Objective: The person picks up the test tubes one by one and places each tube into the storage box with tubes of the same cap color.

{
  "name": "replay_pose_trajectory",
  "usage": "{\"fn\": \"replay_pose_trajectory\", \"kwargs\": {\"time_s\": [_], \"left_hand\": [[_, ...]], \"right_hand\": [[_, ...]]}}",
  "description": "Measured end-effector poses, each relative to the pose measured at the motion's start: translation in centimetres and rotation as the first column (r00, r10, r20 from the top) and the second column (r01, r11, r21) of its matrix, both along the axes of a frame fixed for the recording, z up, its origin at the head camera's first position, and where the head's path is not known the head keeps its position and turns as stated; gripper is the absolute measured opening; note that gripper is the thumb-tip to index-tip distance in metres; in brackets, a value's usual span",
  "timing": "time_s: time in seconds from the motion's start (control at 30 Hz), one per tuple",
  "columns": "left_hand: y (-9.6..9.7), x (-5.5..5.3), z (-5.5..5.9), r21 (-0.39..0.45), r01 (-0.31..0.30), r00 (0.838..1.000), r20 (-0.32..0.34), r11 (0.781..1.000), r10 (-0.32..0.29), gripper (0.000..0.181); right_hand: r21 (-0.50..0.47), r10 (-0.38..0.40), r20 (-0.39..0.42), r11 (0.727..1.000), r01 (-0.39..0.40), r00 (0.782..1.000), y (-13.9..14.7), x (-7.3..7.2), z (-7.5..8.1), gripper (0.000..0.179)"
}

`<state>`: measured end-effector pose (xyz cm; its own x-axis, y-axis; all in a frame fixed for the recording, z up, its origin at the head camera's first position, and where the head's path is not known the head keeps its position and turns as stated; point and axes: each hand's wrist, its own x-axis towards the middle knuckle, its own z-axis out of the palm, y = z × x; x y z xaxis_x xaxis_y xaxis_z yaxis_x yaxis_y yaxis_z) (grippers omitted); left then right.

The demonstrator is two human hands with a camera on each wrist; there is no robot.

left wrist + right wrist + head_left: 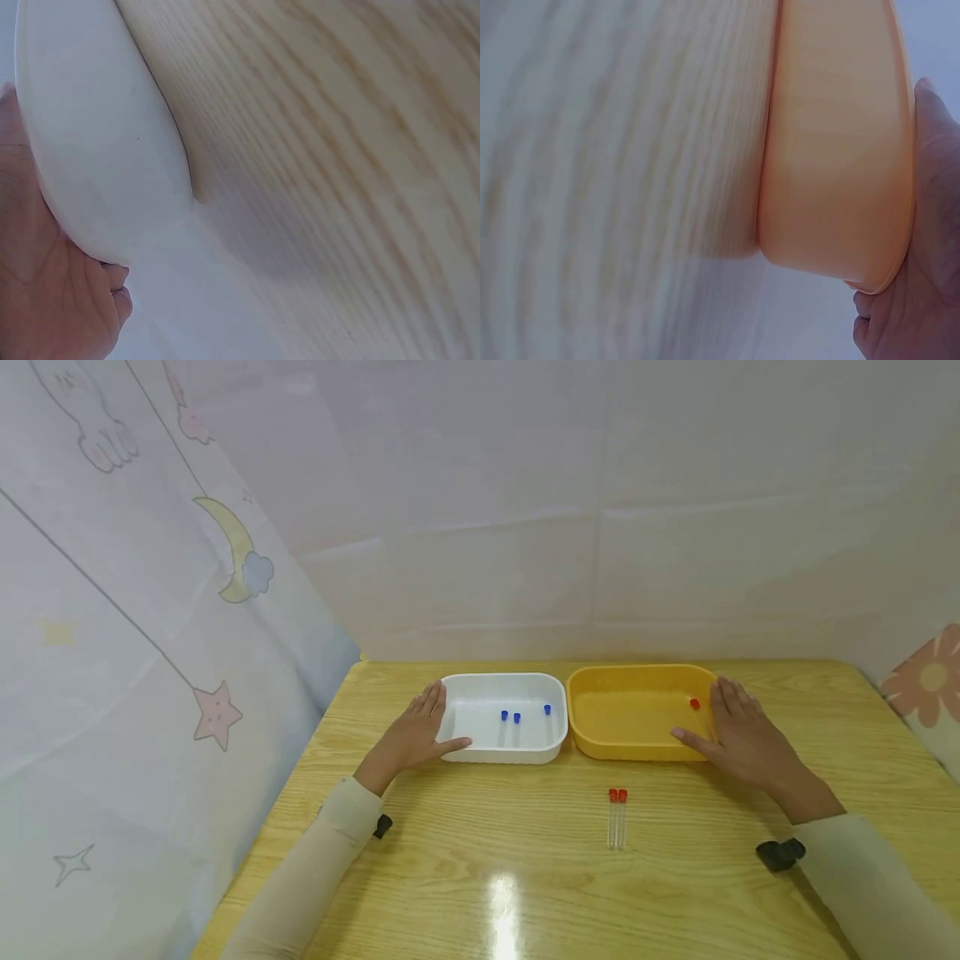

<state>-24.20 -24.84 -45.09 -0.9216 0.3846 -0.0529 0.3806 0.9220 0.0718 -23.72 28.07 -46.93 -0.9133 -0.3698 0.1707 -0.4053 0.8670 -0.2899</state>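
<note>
1. Head view: a wooden desk (450,877) carries a white tray (502,757) and a yellow tray (637,750), set side by side along its far edge, their rims touching or nearly so. The white one is nearer the far left corner, the yellow one nearer the far right corner.
2. Head view: the left hand (411,733) lies against the left end of the white tray, fingers straight along that end and thumb reaching over the front rim. Its grip is wide. The right hand (748,752) lies likewise at the right end of the yellow tray, thumb spread toward the front rim, grip also wide.
3. Head view: three blue caps (517,717) show inside the white tray, two close together and one farther right. One red cap (695,703) shows in the yellow tray, just beside the right hand. Two clear tubes (622,820) with red tops lie next to each other on the desk, in front of the yellow tray and well in from the left and right edges.
4. Left wrist view: the palm rests against the rim of the white tray, whose outer wall rises from the wood grain; some fingertips are hidden.
5. Right wrist view: the palm meets the rim of the yellow tray, which looks orange here; its base sits on the desk.
</note>
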Motion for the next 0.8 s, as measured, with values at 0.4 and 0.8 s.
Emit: {"fn": "replay_pose_trajectory", "kwargs": {"time_s": [0.4, 0.8], "left_hand": [[0.1, 0.1, 0.4, 0.012, 0.052, 0.997, -0.064, 0.999, -0.051, 0.097], [1.9, 0.6, 1.7, -0.012, 0.154, 0.968, -0.197, 0.988, -0.154, 0.108]], "right_hand": [[0.000, -0.007, 0.007, 1.000, 0.007, 1.000, 0.0, -0.1, -0.1, 0.104], [-0.006, -0.001, 0.008, 1.000, 0.001, 1.000, 0.2, -0.3, -0.3, 0.104]]}}
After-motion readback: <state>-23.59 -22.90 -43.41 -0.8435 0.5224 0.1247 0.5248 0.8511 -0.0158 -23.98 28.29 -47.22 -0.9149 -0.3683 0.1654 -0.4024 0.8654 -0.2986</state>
